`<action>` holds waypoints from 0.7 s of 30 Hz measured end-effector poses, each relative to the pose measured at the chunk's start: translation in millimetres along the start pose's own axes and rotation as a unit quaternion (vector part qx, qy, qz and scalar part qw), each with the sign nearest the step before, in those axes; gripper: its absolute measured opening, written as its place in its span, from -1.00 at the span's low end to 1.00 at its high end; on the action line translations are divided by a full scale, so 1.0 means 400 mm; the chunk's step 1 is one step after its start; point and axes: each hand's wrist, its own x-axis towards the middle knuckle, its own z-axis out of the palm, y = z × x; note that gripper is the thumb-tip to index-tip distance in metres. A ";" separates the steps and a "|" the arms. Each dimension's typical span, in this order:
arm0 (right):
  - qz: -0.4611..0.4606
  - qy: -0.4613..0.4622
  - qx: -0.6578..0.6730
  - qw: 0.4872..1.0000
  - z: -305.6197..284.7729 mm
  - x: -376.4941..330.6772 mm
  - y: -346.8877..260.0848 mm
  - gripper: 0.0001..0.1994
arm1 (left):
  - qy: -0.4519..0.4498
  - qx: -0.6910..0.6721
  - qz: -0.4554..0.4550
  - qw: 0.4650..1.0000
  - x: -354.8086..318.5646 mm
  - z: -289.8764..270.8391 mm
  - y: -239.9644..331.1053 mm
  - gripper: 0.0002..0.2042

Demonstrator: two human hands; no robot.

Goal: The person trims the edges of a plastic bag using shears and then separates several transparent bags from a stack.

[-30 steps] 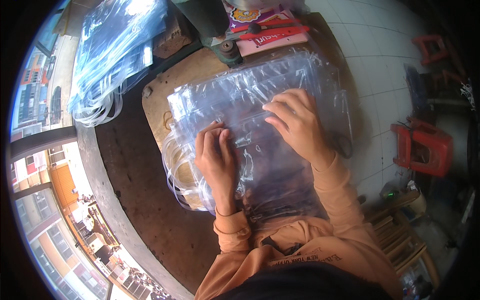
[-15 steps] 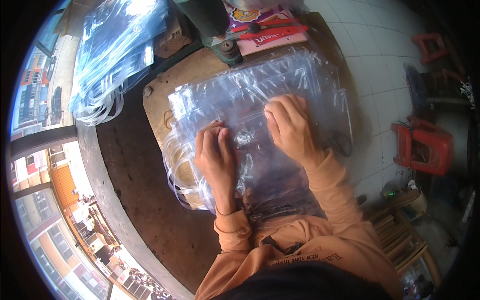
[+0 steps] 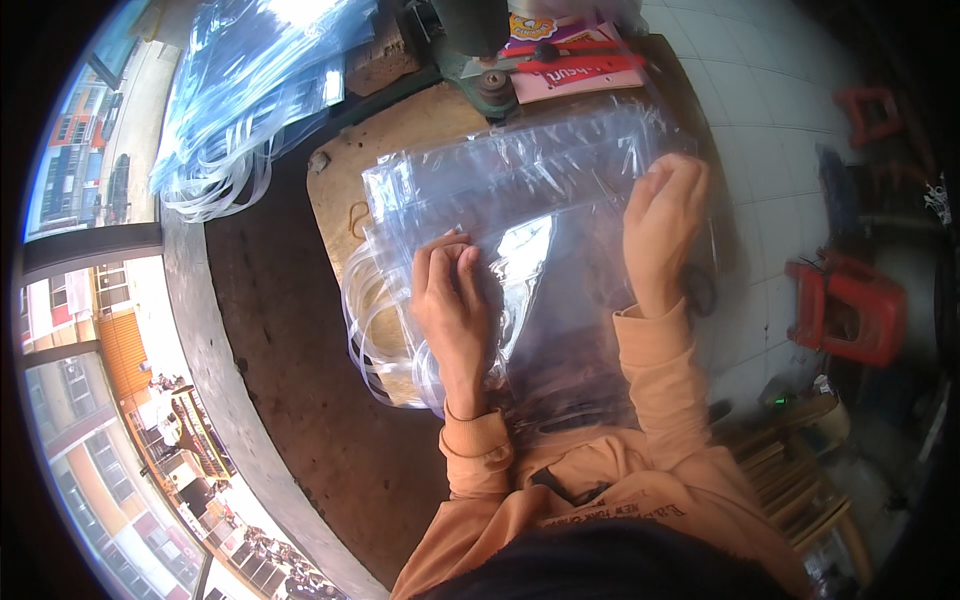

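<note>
Left hand (image 3: 455, 300) is pressed flat, right hand (image 3: 662, 225) curled over the clear plastic bags (image 3: 540, 190); edges should be kept aligned.

The stack of plastic bags (image 3: 540, 200) lies on the wooden board (image 3: 400, 150); a second bag pile (image 3: 250, 90) sits beyond the board's far left corner.

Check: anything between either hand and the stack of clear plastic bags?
Nothing visible. The left hand lies flat on the stack of clear plastic bags, near its left side, and the right hand rests on its right edge. Both touch the plastic directly; nothing lies between either hand and the stack.
</note>
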 end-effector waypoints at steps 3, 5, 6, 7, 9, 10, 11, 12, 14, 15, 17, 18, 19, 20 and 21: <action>-0.010 0.045 -0.060 0.997 -0.076 0.078 0.094 -0.94 | 0.008 -0.002 -0.006 1.000 -0.002 -0.003 0.009 -0.95; -0.026 0.045 -0.062 0.997 -0.101 0.086 0.128 -0.94 | 0.018 0.014 0.005 1.000 -0.003 -0.005 -0.001 -0.95; -0.010 0.037 -0.071 0.997 -0.116 0.078 0.141 -0.92 | 0.025 0.016 0.006 1.000 -0.003 -0.005 0.000 -0.95; 0.012 0.011 -0.074 0.997 -0.136 0.070 0.154 -0.91 | 0.024 0.007 0.006 1.000 0.000 -0.003 0.004 -0.94; 0.063 -0.048 -0.077 0.994 -0.175 0.040 0.179 -0.87 | 0.018 -0.001 0.002 1.000 -0.004 0.000 0.010 -0.93; 0.078 -0.080 -0.081 0.990 -0.189 0.025 0.184 -0.86 | 0.024 0.016 0.022 0.999 -0.004 0.001 0.012 -0.92; 0.093 -0.110 -0.085 0.986 -0.204 0.011 0.185 -0.84 | 0.030 0.032 0.043 0.998 -0.003 0.000 0.013 -0.91; 0.108 -0.141 -0.088 0.980 -0.218 -0.003 0.184 -0.82 | 0.035 0.048 0.064 0.996 -0.001 -0.002 0.014 -0.90; 0.071 -0.164 -0.076 0.981 -0.248 -0.033 0.167 -0.77 | 0.042 0.048 0.050 0.997 0.005 -0.012 0.028 -0.88; 0.020 -0.158 -0.062 0.985 -0.259 -0.049 0.142 -0.75 | 0.043 0.048 0.041 0.997 0.007 -0.017 0.034 -0.87; -0.047 -0.181 -0.037 0.982 -0.270 -0.078 0.101 -0.66 | 0.054 0.081 0.041 0.994 0.021 -0.035 0.039 -0.86; -0.060 -0.213 -0.027 0.975 -0.276 -0.096 0.087 -0.61 | 0.073 0.089 0.043 0.992 0.035 -0.040 0.046 -0.86; -0.073 -0.245 -0.016 0.967 -0.279 -0.112 0.078 -0.55 | 0.092 0.097 0.044 0.990 0.051 -0.043 0.052 -0.86; -0.085 -0.258 -0.031 0.962 -0.278 -0.121 0.078 -0.53 | 0.112 0.117 0.079 0.984 0.071 -0.050 0.057 -0.86; -0.099 -0.269 -0.042 0.957 -0.267 -0.123 0.084 -0.50 | 0.136 0.137 0.115 0.974 0.091 -0.060 0.062 -0.86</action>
